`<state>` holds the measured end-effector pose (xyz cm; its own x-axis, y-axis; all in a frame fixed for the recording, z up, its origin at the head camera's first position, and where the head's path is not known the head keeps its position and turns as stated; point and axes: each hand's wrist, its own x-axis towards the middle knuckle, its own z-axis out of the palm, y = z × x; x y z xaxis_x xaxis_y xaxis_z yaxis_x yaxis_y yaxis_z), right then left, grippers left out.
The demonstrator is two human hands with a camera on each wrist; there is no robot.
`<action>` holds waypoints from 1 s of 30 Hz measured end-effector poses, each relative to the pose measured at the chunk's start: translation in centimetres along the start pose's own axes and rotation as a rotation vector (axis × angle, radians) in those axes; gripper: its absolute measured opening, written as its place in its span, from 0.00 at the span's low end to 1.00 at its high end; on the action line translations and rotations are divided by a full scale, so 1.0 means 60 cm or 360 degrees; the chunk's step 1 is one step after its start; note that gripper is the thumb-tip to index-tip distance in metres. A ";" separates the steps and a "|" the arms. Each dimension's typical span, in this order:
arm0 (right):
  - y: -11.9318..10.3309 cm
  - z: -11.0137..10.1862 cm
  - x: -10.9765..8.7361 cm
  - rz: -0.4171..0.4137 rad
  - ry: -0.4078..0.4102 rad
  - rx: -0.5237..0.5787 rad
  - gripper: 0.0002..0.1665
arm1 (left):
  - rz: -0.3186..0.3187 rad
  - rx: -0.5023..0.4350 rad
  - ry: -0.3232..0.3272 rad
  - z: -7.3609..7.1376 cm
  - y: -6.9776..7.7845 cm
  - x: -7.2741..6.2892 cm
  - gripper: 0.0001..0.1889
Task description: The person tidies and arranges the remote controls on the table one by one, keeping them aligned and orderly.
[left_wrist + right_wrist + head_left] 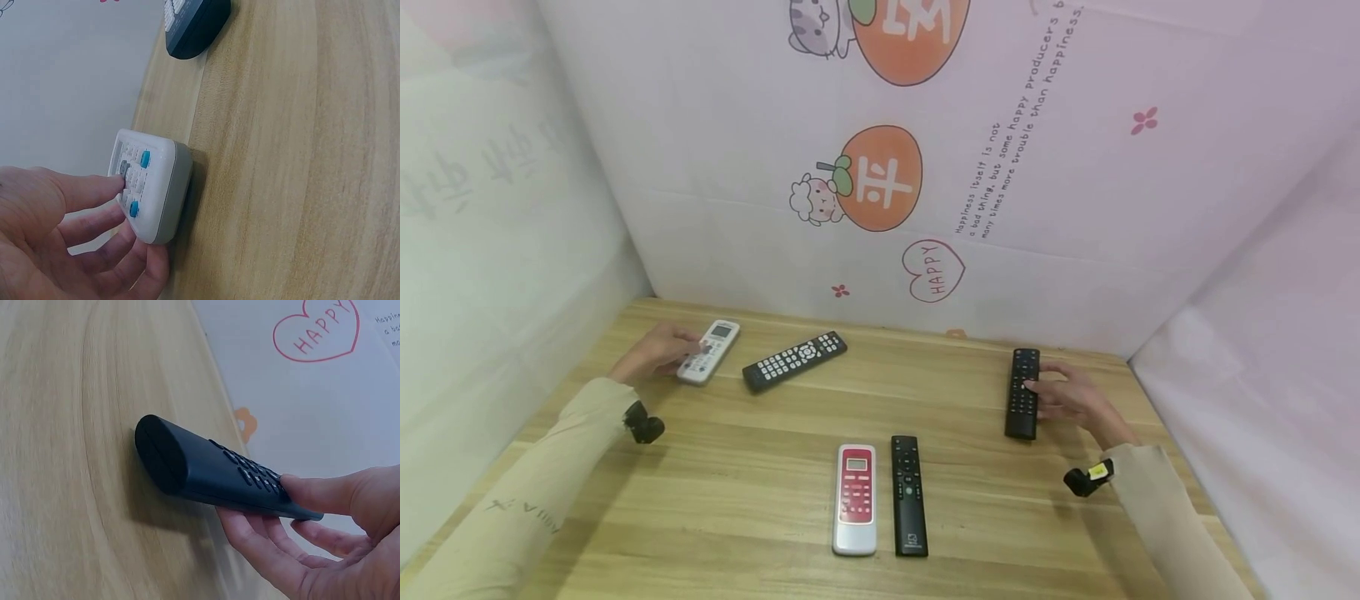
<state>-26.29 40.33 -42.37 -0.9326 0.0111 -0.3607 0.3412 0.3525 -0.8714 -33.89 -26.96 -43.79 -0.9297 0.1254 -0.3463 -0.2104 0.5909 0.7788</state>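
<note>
At the far left of the table, my left hand (657, 350) grips a white remote control (718, 340) with a small screen. In the left wrist view its thumb lies on the buttons and the other fingers curl along the side and under the remote. Over on the right, my right hand (1071, 395) holds a black remote control (1022, 412). The right wrist view shows the thumb on its keys and fingers beneath it, with the near end raised slightly over the wood. Another black remote with white keys (795, 360) lies slanted beside the white one.
On the wooden table (737, 483), a white remote with a red face (855, 500) and a slim black remote (909, 496) lie side by side near the front middle. A printed white cloth (737, 208) stands as a wall behind, with more cloth at both sides.
</note>
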 end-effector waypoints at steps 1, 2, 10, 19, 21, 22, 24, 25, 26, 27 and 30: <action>0.000 0.001 0.001 -0.0004 -0.0005 -0.0008 0.47 | 0.0000 0.0010 0.0001 0.000 0.000 -0.001 0.29; -0.002 0.003 0.000 -0.0009 -0.0008 -0.0012 0.47 | 0.0001 0.0013 0.0001 0.000 0.001 -0.001 0.29; -0.009 0.013 -0.003 -0.0067 -0.0038 -0.0079 0.44 | 0.0006 0.0005 -0.0005 -0.001 0.000 -0.001 0.29; -0.008 0.022 -0.008 -0.0106 -0.0110 -0.0151 0.43 | -0.0003 -0.0017 0.0017 0.001 -0.001 0.001 0.29; -0.008 0.025 -0.010 -0.0104 -0.0140 -0.0169 0.44 | -0.0001 -0.0008 0.0019 0.001 -0.002 0.001 0.29; -0.010 0.027 -0.012 -0.0100 -0.0154 -0.0176 0.44 | -0.0002 -0.0015 0.0020 0.001 -0.001 0.000 0.29; -0.013 0.029 -0.016 -0.0100 -0.0176 -0.0194 0.45 | 0.0004 -0.0020 0.0014 0.002 -0.002 0.000 0.29; -0.015 0.030 -0.018 -0.0103 -0.0190 -0.0202 0.45 | 0.0025 -0.0011 -0.0004 0.001 -0.002 -0.001 0.29; -0.017 0.032 -0.020 -0.0110 -0.0204 -0.0211 0.45 | 0.0023 -0.0015 -0.0004 0.001 -0.002 -0.001 0.29; -0.020 0.033 -0.022 -0.0118 -0.0221 -0.0219 0.45 | 0.0021 -0.0019 -0.0002 0.001 -0.001 -0.001 0.29; -0.027 0.040 -0.029 -0.0134 -0.0276 -0.0208 0.45 | 0.0016 -0.0010 0.0007 0.001 0.000 -0.002 0.30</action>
<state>-24.92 37.49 -41.09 -0.9192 -0.1806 -0.3501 0.2344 0.4636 -0.8545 -33.76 -26.96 -43.78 -0.9331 0.1279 -0.3361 -0.2029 0.5845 0.7856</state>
